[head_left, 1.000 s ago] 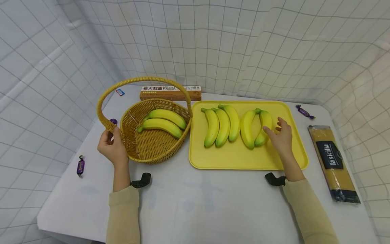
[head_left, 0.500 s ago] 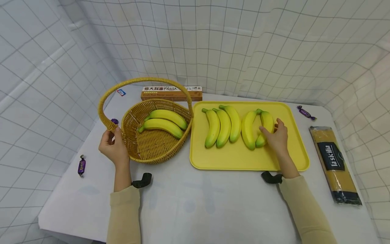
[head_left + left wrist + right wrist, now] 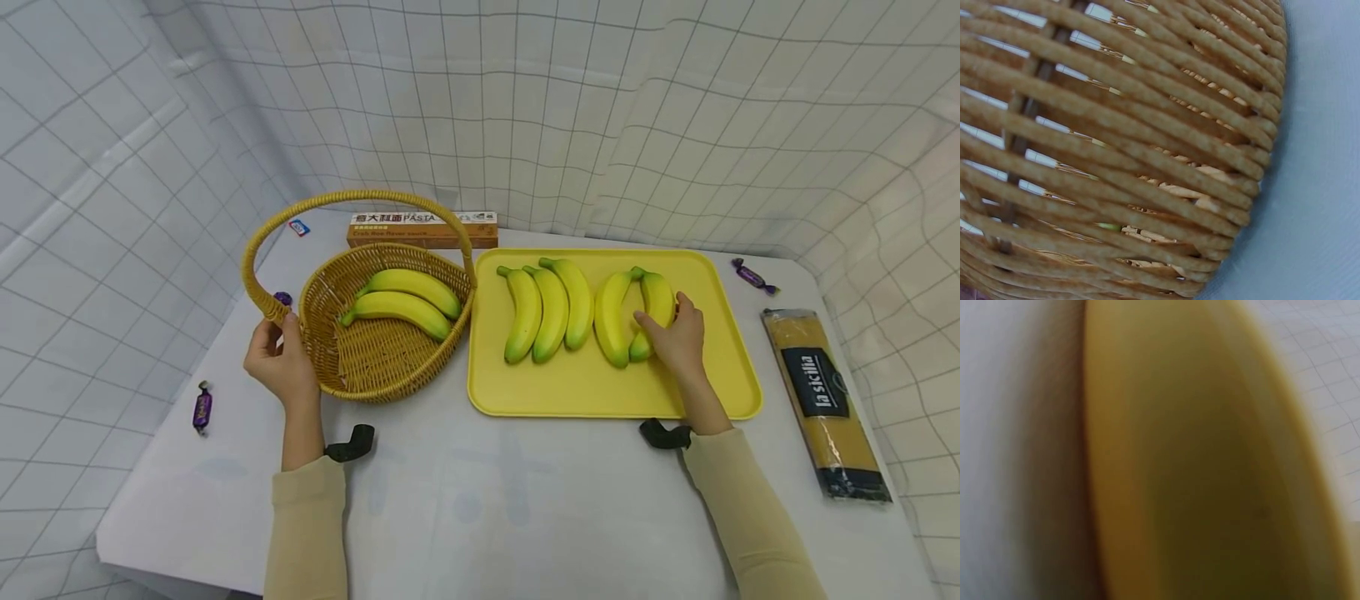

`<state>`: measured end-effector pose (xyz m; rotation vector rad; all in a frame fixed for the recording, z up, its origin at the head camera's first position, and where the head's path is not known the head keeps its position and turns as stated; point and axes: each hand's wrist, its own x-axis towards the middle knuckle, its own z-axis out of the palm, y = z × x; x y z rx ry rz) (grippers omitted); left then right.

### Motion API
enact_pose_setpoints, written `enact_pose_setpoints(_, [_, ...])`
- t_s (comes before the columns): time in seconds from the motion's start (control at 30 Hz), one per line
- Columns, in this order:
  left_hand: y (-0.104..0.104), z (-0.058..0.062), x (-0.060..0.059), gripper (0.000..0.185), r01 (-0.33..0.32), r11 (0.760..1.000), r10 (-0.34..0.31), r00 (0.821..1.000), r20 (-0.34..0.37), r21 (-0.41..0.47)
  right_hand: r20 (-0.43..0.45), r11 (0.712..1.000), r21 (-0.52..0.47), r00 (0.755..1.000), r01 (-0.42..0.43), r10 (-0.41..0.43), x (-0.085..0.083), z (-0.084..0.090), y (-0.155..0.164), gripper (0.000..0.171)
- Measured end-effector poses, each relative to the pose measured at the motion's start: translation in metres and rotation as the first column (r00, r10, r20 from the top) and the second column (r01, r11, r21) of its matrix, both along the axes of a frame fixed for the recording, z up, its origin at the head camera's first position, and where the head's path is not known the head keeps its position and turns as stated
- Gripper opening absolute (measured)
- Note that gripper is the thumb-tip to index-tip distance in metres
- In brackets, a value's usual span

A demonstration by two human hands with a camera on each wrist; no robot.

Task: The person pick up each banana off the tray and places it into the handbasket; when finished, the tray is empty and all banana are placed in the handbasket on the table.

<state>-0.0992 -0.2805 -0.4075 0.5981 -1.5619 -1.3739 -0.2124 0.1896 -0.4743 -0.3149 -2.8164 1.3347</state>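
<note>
R hand (image 3: 678, 337) has moved left since 1 s ago, from just beside the rightmost banana (image 3: 658, 300) to around it, thumb now on one side, fingers on the other; L hand (image 3: 283, 367) pinches the handle (image 3: 360, 196) as before. Going L to R: purple candy (image 3: 202, 408) near the table's (image 3: 480, 500) L edge, another purple candy (image 3: 282, 297) partly hidden behind the handle, small blue-white packet (image 3: 299, 227) farther back. Next, the wicker basket (image 3: 375, 360), handle up, w/ two bananas (image 3: 397, 308) inside, side by side, stems to the L. Brown-white pasta box (image 3: 422, 231) stands behind it. Yellow tray (image 3: 555, 392) is just R of the basket, w/ three bananas (image 3: 552, 315) in a row on its L half, then a fourth banana (image 3: 611, 321) whose stem meets the rightmost banana's. That one lies on the tray btwn R thumb & fingers, narrow around it; R wrist view is v. blurry, so can't tell how firm the hold is. Far R: third purple candy (image 3: 755, 277), then la sicilia pasta pack (image 3: 821, 408) lying flat, nearer the front.
</note>
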Motion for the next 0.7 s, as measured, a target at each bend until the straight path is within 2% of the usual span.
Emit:
enact_pose_setpoints(0.23, [0.0013, 0.0024, 0.0000, 0.022, 0.005, 1.000, -0.005, 1.000, -0.016, -0.009, 0.003, 1.000, 0.018, 1.000, -0.004, 0.003, -0.0002, 0.0001, 0.0007, 0.085])
enact_pose_setpoints(0.5, [0.0011, 0.0022, 0.0010, 0.024, 0.000, 1.000, 0.000, 1.000, 0.000, -0.014, 0.017, 1.000, 0.026, 1.000, -0.005, 0.005, -0.0005, 0.0014, 0.0012, 0.082])
enact_pose_setpoints(0.7, [0.0010, 0.0020, 0.0014, 0.023, 0.001, 1.000, -0.001, 1.000, 0.001, -0.015, 0.022, 0.999, 0.043, 0.999, 0.033, -0.034, 0.0008, 0.0028, 0.0027, 0.075])
